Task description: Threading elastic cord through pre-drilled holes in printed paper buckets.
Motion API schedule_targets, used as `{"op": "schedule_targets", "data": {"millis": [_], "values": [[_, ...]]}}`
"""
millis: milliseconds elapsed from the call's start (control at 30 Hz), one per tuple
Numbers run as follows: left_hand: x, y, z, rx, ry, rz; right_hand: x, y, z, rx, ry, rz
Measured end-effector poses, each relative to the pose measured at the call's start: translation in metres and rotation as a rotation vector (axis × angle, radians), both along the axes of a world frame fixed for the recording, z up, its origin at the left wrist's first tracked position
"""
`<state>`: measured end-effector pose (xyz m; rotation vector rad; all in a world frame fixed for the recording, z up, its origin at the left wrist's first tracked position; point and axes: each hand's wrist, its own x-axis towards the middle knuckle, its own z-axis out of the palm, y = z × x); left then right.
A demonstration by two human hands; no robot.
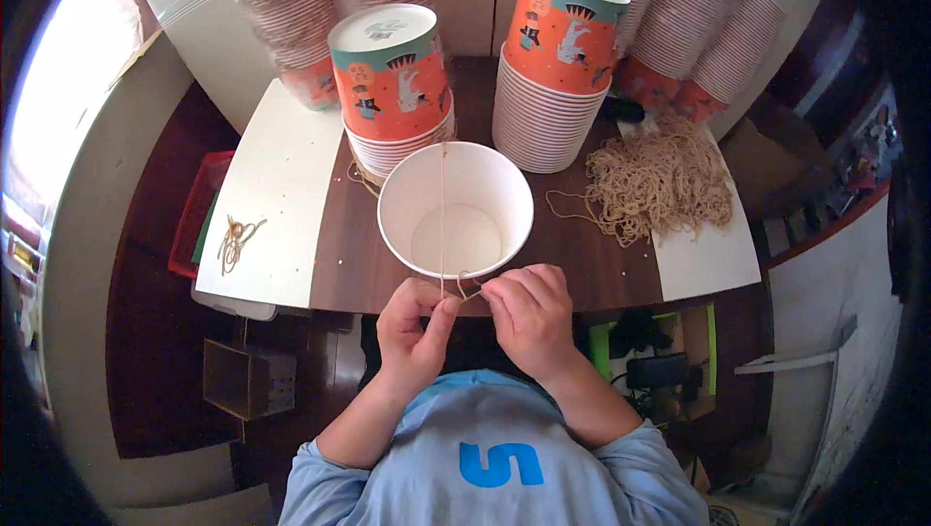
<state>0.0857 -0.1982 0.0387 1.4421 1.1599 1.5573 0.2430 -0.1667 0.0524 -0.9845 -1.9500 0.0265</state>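
A white paper cup (456, 208) stands open-side up on the brown table (339, 264), close to its near edge. A thin tan string (444, 196) runs straight across the cup's mouth from the far rim to the near rim. Just below the near rim, my left hand (415, 332) pinches the string's end between thumb and fingers. My right hand (529, 318) pinches the same string beside it, fingertips almost touching the left hand's. A small loop of string shows between them.
Two stacks of upturned orange and teal printed cups (393, 80) (558, 65) stand behind the white cup. A heap of tan strings (659, 182) lies at right, a few strings (236, 240) at left on a white board. Bagged cup stacks (698, 31) lean at the back.
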Motion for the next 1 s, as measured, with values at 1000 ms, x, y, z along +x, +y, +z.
{"op": "schedule_targets", "data": {"millis": [1000], "values": [[-0.01, 0.0, 0.022, -0.071, -0.502, -0.268, -0.02, -0.003, 0.02, -0.03, 0.148, 0.26]]}}
